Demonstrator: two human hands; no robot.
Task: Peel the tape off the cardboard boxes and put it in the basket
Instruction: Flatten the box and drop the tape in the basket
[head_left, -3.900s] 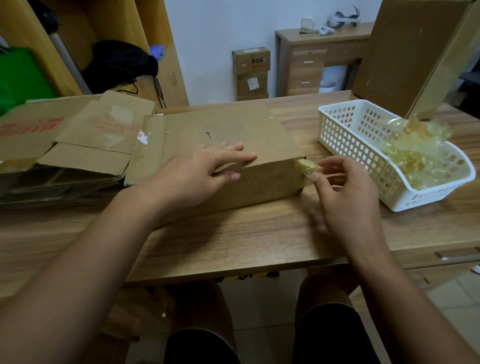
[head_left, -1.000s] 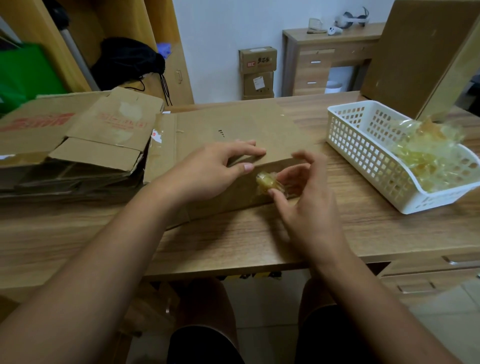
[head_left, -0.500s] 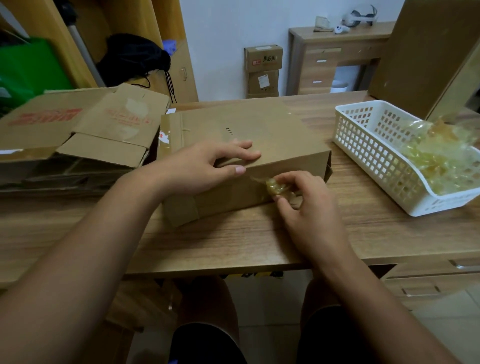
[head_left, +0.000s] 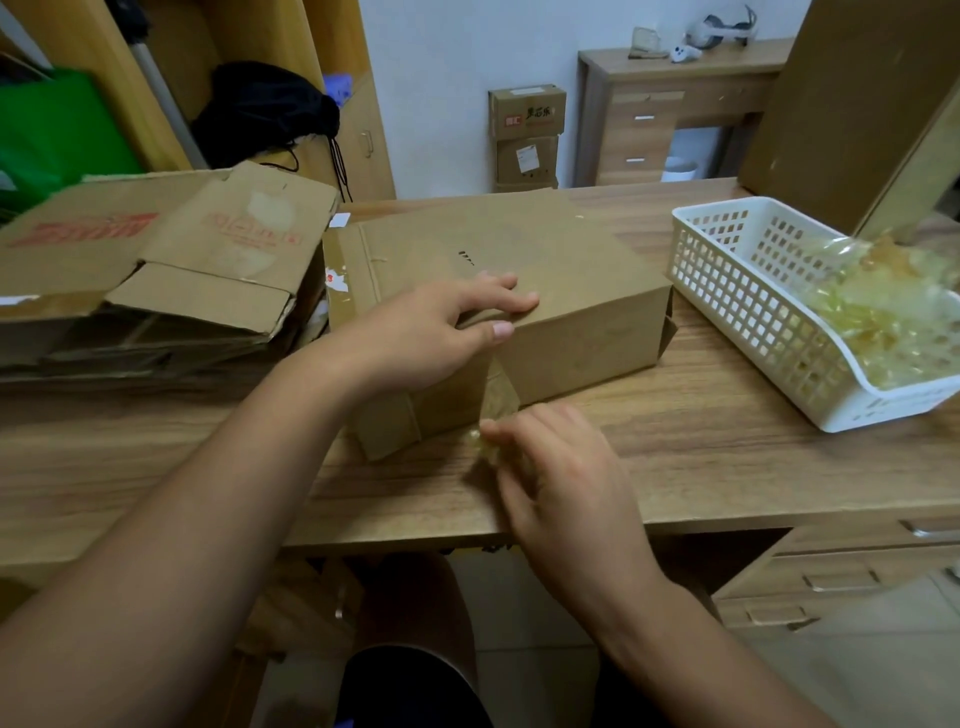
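Mid-peel, centre frame: the left grip (head_left: 426, 338) lies flat, pressing the box (head_left: 571, 291) down; the right grip (head_left: 561, 467) pinches the tape (head_left: 496, 395) stretched off its front face. Next, probably: pull it free, drop it into the basket (head_left: 727, 291) at right.

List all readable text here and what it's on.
Nothing reads clearly.
Red print on the flattened cardboard: blurred.
Red patch and black characters on the far box: too small.
Black marks on the held box: too small.
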